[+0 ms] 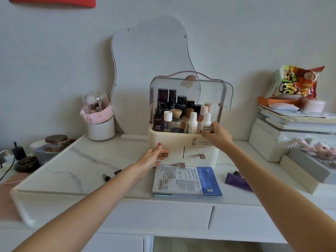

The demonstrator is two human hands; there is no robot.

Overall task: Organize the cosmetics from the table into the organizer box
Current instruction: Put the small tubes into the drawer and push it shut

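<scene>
The cream organizer box (189, 150) stands mid-table with its clear lid (214, 91) flipped up. Several bottles fill its top tray. My right hand (217, 134) is at the tray's front right corner, thumb and fingers closed around a white "poom poom" bottle (206, 122) standing in the tray. My left hand (152, 159) lies against the box's left drawer front, with spread fingertips touching its brown pull tab (165, 156). On the table lie sheet mask packets (185, 179), a purple tube (236, 180) and two small dark bottles (107, 177) (117, 172).
A wavy mirror (151, 57) leans on the wall behind the box. A brush holder with a pink band (99, 115) stands at the back left, with jars (54, 142) further left. On the right are stacked white boxes (291, 128) with a snack bag (294, 82) on top.
</scene>
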